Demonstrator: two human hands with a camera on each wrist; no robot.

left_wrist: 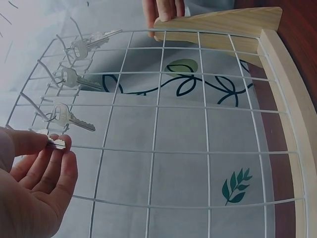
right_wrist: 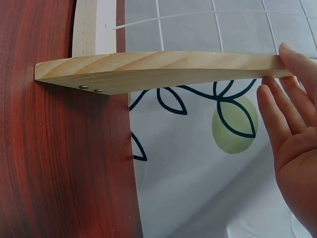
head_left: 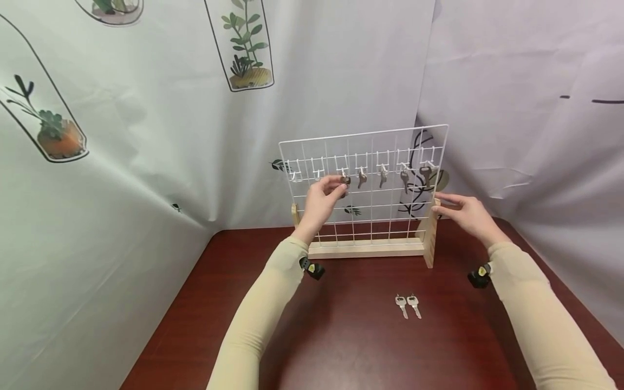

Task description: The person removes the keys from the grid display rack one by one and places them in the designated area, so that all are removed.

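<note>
My left hand (head_left: 323,201) pinches a small metal key (left_wrist: 56,144) between thumb and fingertips, close to a hook of the white wire grid rack (head_left: 371,206). Whether the key's ring is over that hook cannot be made out. To the right, several keys hang from hooks, among them one key (head_left: 362,177) beside my hand and another key (head_left: 426,174) at the far right. My right hand (head_left: 470,216) grips the top of the rack's wooden side support (right_wrist: 163,67), thumb on one face and fingers on the other.
Two silver keys, a left key (head_left: 401,306) and a right key (head_left: 414,306), lie side by side on the dark red table (head_left: 351,346) in front of the rack. Two bare hooks, one of them the outermost hook (head_left: 294,176), are on the left. A printed white cloth (head_left: 195,108) hangs behind.
</note>
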